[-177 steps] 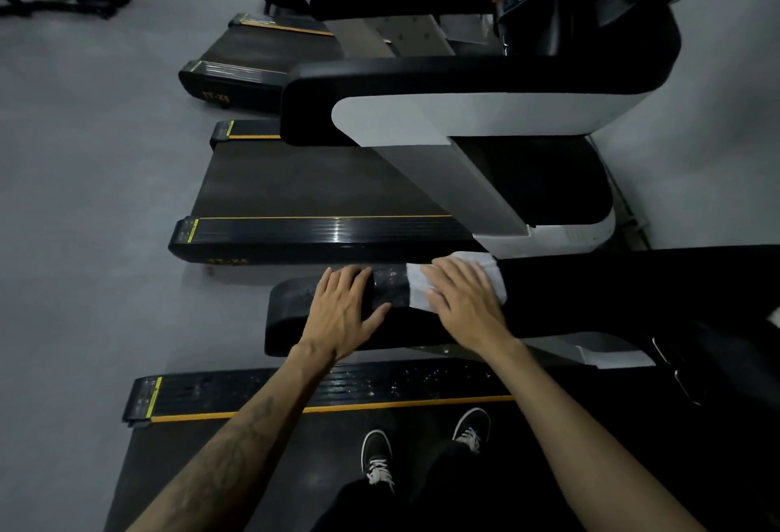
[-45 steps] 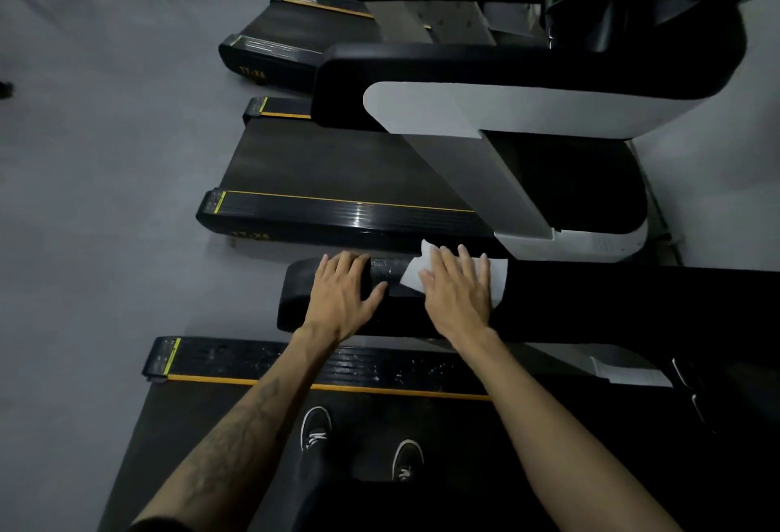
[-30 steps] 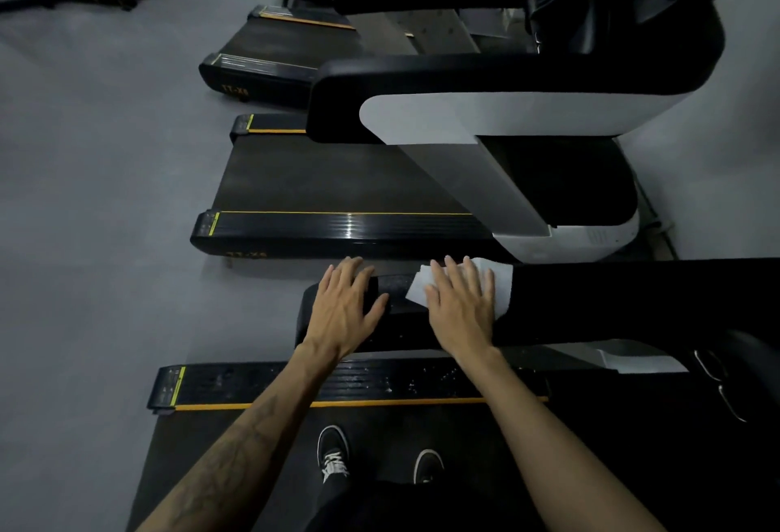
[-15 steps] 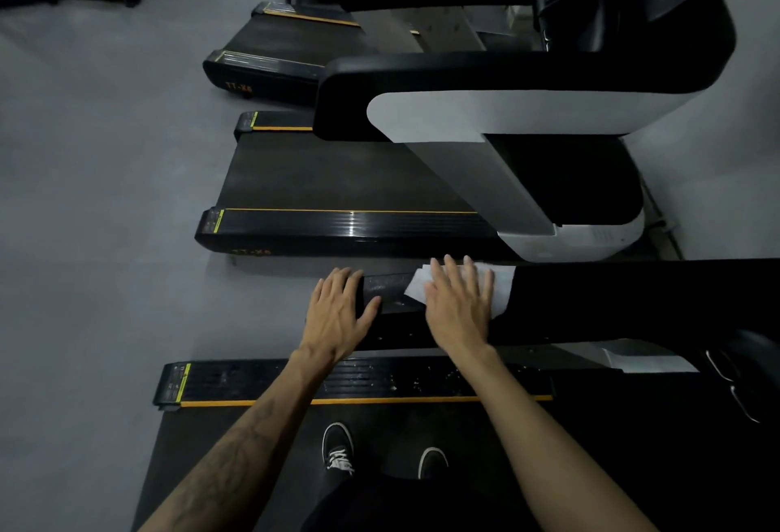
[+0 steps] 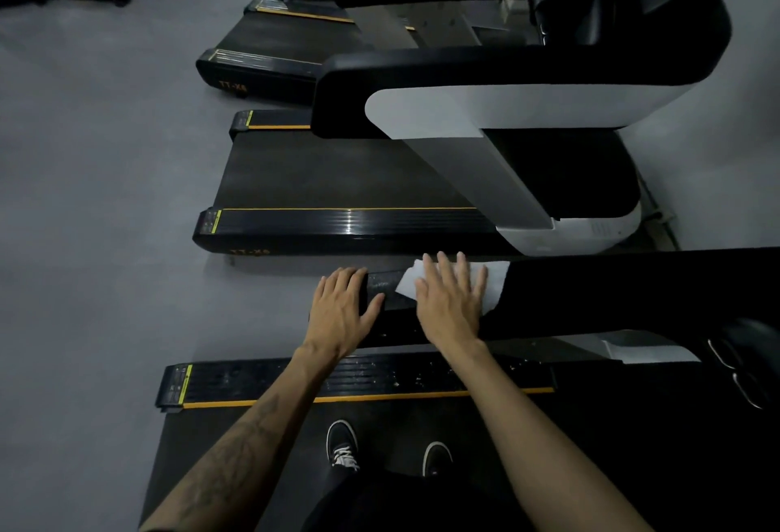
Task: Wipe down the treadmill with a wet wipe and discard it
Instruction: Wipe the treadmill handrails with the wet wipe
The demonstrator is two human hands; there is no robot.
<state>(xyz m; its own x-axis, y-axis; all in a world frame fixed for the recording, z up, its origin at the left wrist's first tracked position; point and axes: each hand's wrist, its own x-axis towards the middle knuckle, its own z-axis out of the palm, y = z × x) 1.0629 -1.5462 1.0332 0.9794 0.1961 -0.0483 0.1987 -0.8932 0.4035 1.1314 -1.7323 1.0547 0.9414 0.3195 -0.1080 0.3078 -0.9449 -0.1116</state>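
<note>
midway at best: right hand (image 5: 449,303) flat on the wet wipe (image 5: 494,282) atop the treadmill handrail (image 5: 612,291), left hand (image 5: 342,312) open, bracing its end, with more wiping and discarding left.

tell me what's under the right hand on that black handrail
A white wet wipe lies flat under the right hand, pressed onto the black handrail. Its edges stick out past the fingers and to the right; the middle part under the palm is covered.
</note>
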